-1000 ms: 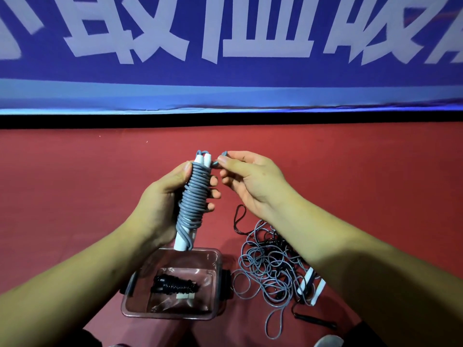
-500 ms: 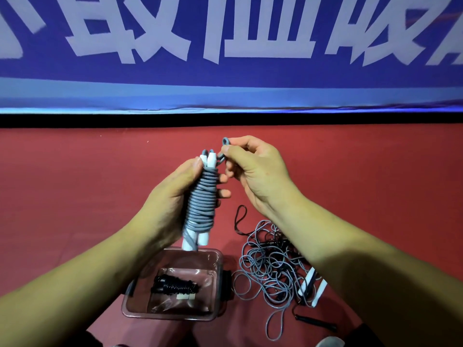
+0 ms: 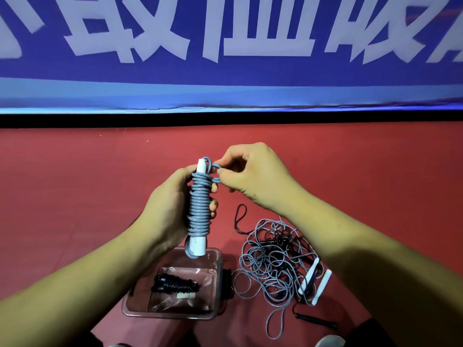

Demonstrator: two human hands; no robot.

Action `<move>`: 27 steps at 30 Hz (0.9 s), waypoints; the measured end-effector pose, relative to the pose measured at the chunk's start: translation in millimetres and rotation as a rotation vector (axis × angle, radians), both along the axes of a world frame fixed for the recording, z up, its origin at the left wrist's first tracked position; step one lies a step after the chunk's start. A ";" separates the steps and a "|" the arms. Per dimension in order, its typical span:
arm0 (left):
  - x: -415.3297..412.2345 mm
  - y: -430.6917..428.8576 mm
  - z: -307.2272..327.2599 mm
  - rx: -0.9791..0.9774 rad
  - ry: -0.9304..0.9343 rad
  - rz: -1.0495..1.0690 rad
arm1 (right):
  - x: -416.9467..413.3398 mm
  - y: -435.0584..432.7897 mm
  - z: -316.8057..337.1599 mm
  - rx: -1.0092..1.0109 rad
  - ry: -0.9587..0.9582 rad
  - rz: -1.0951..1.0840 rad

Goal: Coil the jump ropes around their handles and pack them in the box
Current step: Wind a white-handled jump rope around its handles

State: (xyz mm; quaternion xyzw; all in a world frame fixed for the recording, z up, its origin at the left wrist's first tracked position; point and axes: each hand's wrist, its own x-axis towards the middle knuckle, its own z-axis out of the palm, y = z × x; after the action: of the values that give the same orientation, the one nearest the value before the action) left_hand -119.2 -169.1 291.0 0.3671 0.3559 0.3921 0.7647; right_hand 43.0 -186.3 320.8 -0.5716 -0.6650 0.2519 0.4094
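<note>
Tangled loose ropes lie beside the clear box, which holds a black coil. The left grip clamps the upright grey-wound handles; the right grip pinches the rope's loop.

The gray rope is wound over the white handles, leaving only their ends bare. The left hand has its palm hidden behind that bundle. The rope's loose end vanishes inside the pinch of the right hand. The left forearm covers the near-left corner of the box. The label inside the box is too small to read. In the tangled pile, gray and black strands cannot be traced apart. The top edge cuts off the characters on the banner, and the bottom edge cuts off a shoe.
</note>
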 end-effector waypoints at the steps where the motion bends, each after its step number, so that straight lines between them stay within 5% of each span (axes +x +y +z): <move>1: 0.6 -0.3 -0.3 0.015 0.021 0.003 | 0.3 -0.1 0.9 0.001 -0.037 0.002; 6: 0.9 -0.4 -0.1 0.200 0.212 0.020 | -2.7 0.6 2.8 -0.032 -0.106 0.008; 13: -4.2 -4.2 -2.1 0.395 0.368 -0.053 | 5.5 -0.2 4.8 -0.179 0.096 0.017; 22: -2.9 -7.0 -2.6 0.402 0.375 -0.150 | 11.5 -1.1 2.8 -0.410 0.260 0.066; 27: -0.6 -2.7 -1.9 0.360 0.305 -0.135 | 5.8 -2.6 -3.2 -0.298 0.393 0.050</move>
State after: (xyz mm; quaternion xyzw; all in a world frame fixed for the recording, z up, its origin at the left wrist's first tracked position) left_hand -119.9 -171.8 289.1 0.5754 0.3663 0.3371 0.6489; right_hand 48.8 -188.8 317.6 -0.5493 -0.5419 0.4636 0.4356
